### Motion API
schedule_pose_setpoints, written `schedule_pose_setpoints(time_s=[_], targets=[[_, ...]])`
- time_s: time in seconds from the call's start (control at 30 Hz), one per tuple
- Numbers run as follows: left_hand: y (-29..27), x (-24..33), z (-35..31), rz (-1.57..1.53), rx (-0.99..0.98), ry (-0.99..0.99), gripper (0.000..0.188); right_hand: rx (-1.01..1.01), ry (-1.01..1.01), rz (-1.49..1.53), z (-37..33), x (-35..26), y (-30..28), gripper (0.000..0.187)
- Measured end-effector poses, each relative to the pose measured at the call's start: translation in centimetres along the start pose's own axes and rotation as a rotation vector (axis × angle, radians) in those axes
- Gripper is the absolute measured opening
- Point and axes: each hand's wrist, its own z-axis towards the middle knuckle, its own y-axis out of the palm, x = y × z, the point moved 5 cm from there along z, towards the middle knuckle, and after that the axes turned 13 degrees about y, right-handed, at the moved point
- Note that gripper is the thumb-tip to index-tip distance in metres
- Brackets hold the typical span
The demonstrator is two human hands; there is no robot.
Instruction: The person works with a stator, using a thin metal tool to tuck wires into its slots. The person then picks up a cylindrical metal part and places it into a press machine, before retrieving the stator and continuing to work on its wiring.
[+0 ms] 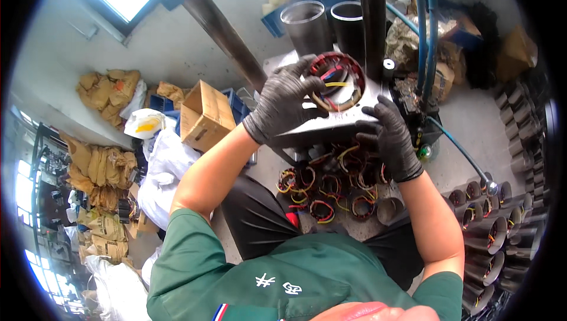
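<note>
My left hand [286, 99], in a dark glove, is closed on the left side of a motor stator [361, 76], a ring with red windings and yellow, blue and red wires. It is held tilted over a metal work table [301, 125]. My right hand [391, 138], gloved too, is off the ring to its lower right, fingers apart and partly curled, with nothing seen in them. Beyond the stator two dark metal cylinders [308, 30] with bright rims stand side by side. Below the table lie several more wound stators [322, 210] with coloured leads.
Many dark cylinders [489, 235], some with wires inside, are stacked at the right. A lever with a ball knob [491, 188] and blue hoses [433, 37] stand right of the table. A thick post [227, 37] rises behind my left arm. Cardboard box [204, 114] and sacks fill the left.
</note>
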Motion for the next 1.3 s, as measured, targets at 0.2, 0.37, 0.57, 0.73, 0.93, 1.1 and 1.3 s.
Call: schedule_pose_setpoints(time_s=[0.2, 0.37, 0.57, 0.73, 0.93, 1.1, 1.3], targets=[[-1.8, -11.5, 4.9, 0.091, 0.369, -0.182, 0.044, -0.015, 0.043, -0.007, 0.2, 1.3, -0.1, 0.071], [-1.6, -18.2, 7.3, -0.119, 0.275, -0.578, 0.046, -0.057, 0.086, -0.071, -0.2, 2.2, 0.7, 0.071], [0.2, -19.1, 7.7, -0.049, 0.026, -0.717, 0.053, -0.06, 0.066, -0.149, -1.0, 1.7, 0.9, 0.069], [1.0, -21.3, 5.7, -0.116, 0.06, -0.685, 0.05, -0.098, 0.055, -0.166, -1.3, 2.0, 1.8, 0.07], [2.7, -21.6, 6.4, -0.16, 0.066, -0.647, 0.05, -0.117, 0.051, -0.176, -1.4, 2.5, 1.6, 0.072], [2.3, -22.5, 6.4, -0.231, 0.038, -0.681, 0.054, -0.161, 0.06, -0.24, -1.9, 2.9, 2.4, 0.071], [2.1, -19.4, 7.3, -0.183, 0.131, -0.678, 0.054, -0.137, 0.079, -0.297, -2.5, 2.6, 2.4, 0.071]])
